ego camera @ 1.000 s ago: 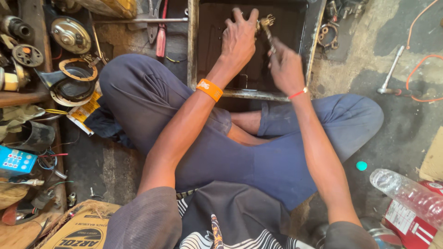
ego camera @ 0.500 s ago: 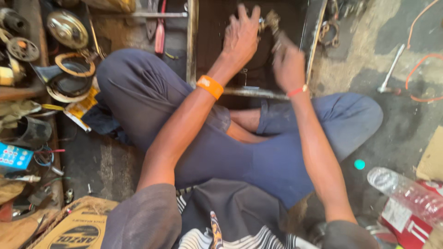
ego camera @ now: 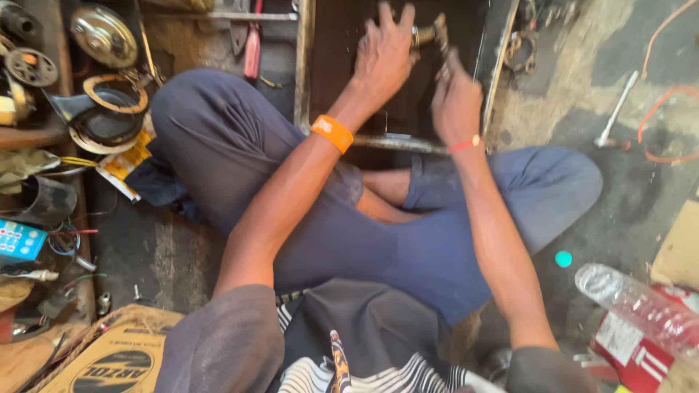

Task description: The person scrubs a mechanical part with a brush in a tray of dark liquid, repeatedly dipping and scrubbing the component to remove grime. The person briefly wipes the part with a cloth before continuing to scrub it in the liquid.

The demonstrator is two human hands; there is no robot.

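I sit cross-legged on the floor in front of a dark metal box (ego camera: 303,65). My left hand (ego camera: 384,51), with an orange wristband, reaches into the box with fingers spread and touches a small brass-coloured fitting (ego camera: 431,33). My right hand (ego camera: 455,102), with a thin red thread at the wrist, is closed in a fist just below that fitting and grips its lower end or a tool on it; the fist hides which.
Metal parts, rings and a round cover (ego camera: 104,35) lie at the left. A red-handled tool (ego camera: 253,51) rests beside the box. A metal rod (ego camera: 615,110) and an orange cable (ego camera: 659,116) lie at the right. A plastic bottle (ego camera: 637,306) and a cardboard box (ego camera: 116,356) sit near me.
Both hands have stayed at the fitting in the box. My right fist has shifted slightly around it, and the view has drifted a little.
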